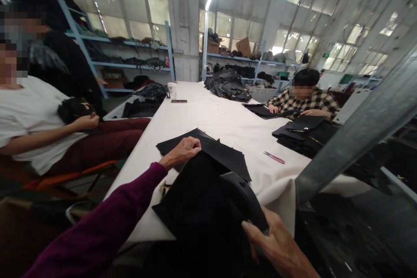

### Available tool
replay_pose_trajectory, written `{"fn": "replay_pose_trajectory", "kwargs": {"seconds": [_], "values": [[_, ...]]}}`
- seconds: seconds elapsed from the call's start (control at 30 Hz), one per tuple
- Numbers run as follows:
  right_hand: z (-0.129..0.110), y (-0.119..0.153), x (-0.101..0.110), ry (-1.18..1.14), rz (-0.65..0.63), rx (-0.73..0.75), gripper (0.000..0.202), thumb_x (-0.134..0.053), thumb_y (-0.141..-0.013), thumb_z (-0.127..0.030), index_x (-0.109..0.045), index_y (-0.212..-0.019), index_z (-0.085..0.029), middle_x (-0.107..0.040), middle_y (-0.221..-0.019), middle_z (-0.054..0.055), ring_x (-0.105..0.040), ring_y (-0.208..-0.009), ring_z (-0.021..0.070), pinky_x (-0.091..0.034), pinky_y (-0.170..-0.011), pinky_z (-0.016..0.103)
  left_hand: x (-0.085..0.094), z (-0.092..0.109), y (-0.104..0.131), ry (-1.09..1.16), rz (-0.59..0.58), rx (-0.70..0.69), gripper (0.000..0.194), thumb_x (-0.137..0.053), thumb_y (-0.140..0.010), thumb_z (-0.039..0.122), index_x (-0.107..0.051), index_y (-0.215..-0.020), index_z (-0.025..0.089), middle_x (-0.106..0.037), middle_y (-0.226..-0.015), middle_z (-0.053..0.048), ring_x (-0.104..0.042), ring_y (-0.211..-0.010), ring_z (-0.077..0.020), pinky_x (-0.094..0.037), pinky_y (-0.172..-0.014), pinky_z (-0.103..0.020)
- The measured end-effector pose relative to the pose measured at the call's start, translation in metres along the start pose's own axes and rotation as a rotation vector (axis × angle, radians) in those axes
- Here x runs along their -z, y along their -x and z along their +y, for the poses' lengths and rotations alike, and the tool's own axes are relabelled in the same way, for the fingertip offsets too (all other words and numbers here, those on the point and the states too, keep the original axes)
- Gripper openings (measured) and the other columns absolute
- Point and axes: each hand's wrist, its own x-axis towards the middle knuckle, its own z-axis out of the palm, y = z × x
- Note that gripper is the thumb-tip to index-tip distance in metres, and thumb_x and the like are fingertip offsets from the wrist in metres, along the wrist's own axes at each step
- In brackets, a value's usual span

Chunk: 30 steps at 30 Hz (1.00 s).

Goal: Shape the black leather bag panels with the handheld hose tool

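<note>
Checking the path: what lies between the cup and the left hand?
Head view: apparently a phone nearest the cup, then white tablecloth, then black fabric.

I look forward and down through the head camera, close above the left hand (184, 151) and right hand (276, 236), bench (192, 115) beyond.

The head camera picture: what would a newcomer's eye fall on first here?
Probably the large black cloth at the near edge of the white table, pinched by the left hand, while the right hand grips a curved black piece. Next, the thick metal post slanting across the right side, and the pink snips lying on the table left of it.
</note>
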Motion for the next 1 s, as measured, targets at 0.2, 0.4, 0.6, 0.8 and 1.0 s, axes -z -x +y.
{"fn": "replay_pose_trajectory", "kwargs": {"seconds": [0.2, 0.4, 0.6, 0.8, 1.0], "values": [[-0.027, 0.016, -0.023, 0.003, -0.011, 0.090, 0.026, -0.051, -0.084, -0.042, -0.050, -0.081, -0.016, -0.053, -0.052, -0.004, -0.053, -0.047, 0.0119, -0.043, -0.049, 0.021, -0.003, 0.013, 0.065, 0.526, 0.106, 0.305, 0.024, -0.054, -0.067, 0.034, -0.056, -0.067, 0.011, -0.058, -0.058, -0.003, -0.046, -0.049, -0.0095, -0.032, -0.045, -0.019], [-0.038, 0.021, -0.049, -0.015, -0.062, 0.154, 0.026, -0.050, -0.085, -0.042, -0.049, -0.083, -0.016, -0.055, -0.054, -0.004, -0.053, -0.044, 0.0113, -0.042, -0.046, 0.020, -0.019, 0.032, 0.122, 0.949, 0.238, 0.387, 0.026, -0.064, -0.061, 0.035, -0.053, -0.060, 0.012, -0.049, -0.051, 0.003, -0.042, -0.046, -0.0059, -0.031, -0.046, -0.017], [-0.042, 0.017, -0.055, 0.074, 0.033, 0.188, 0.029, -0.050, -0.084, -0.043, -0.049, -0.081, -0.015, -0.055, -0.051, -0.002, -0.053, -0.043, 0.0119, -0.042, -0.043, 0.021, -0.064, 0.044, 0.176, 1.095, 0.289, 0.480, 0.025, -0.065, -0.062, 0.035, -0.054, -0.061, 0.012, -0.054, -0.059, 0.001, -0.050, -0.056, -0.0090, -0.039, -0.055, -0.020], [-0.022, 0.052, -0.039, 0.147, 0.007, 0.140, 0.031, -0.048, -0.085, -0.046, -0.050, -0.078, -0.016, -0.054, -0.050, -0.003, -0.053, -0.044, 0.0126, -0.041, -0.045, 0.021, -0.132, 0.047, 0.224, 0.897, 0.591, 0.578, 0.027, -0.059, -0.070, 0.039, -0.059, -0.064, 0.012, -0.059, -0.065, -0.002, -0.053, -0.064, -0.0125, -0.041, -0.063, -0.023], [-0.001, 0.093, -0.039, 0.252, -0.021, 0.054, 0.032, -0.047, -0.086, -0.047, -0.049, -0.076, -0.016, -0.054, -0.052, -0.003, -0.053, -0.050, 0.0134, -0.041, -0.052, 0.023, -0.181, 0.049, 0.247, 0.847, 0.892, 0.765, 0.027, -0.063, -0.066, 0.029, -0.050, -0.085, 0.015, -0.052, -0.083, -0.002, -0.054, -0.073, -0.0120, -0.044, -0.068, -0.023]]}}
